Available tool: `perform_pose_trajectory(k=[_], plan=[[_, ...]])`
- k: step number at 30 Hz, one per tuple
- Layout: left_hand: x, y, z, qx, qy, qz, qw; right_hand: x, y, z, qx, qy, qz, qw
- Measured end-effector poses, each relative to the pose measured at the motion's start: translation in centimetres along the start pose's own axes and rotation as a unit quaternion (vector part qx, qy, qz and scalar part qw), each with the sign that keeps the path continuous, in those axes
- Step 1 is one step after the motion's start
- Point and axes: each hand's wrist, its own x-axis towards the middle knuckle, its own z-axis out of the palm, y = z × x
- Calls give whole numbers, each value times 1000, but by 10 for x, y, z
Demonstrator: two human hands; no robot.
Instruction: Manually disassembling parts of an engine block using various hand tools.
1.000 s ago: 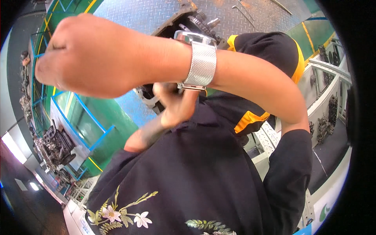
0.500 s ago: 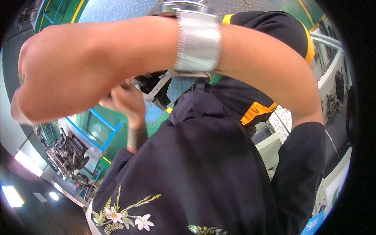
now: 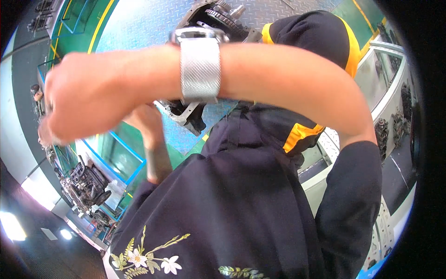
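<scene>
My right arm reaches across the whole picture from the right, very near the camera, with a silver mesh-band watch [image 3: 200, 69] on its wrist. At its end, my right hand [image 3: 88, 97] is curled into a fist at the left. Its fingers face away, so anything inside them is hidden. My left hand [image 3: 147, 123] is raised just behind and below it; the right hand covers its fingers. Behind the right forearm lies a dark engine or gearbox housing [image 3: 188, 116] with a pale metal edge. A toothed gear [image 3: 225, 17] shows at its far end, while the arm hides its middle.
The housing rests on blue diamond-plate metal [image 3: 139, 21]. A blue-framed stand [image 3: 132, 169] and an engine [image 3: 86, 183] are at the left. Along the right runs a pale metal frame [image 3: 385, 100] with dark parts beside it. My dark trouser leg [image 3: 311, 39] stands near the housing.
My right fist has moved right and slightly away from the left rim, and its wrist has dropped lower in the picture. The gear end of the housing has come into view. My left hand's fingers are now covered.
</scene>
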Motion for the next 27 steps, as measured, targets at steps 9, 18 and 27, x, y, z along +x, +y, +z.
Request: perform_pose_trajectory(k=[9, 18, 27], plan=[[56, 23, 51, 276, -159, 135, 939, -18, -25, 37, -66, 78, 35, 994], [-8, -91, -41, 243, -125, -48, 961, -22, 2, 10, 93, 366, 6, 926], [-14, -139, -31, 503, -211, 275, 792, -32, -40, -31, 126, 90, -21, 988]])
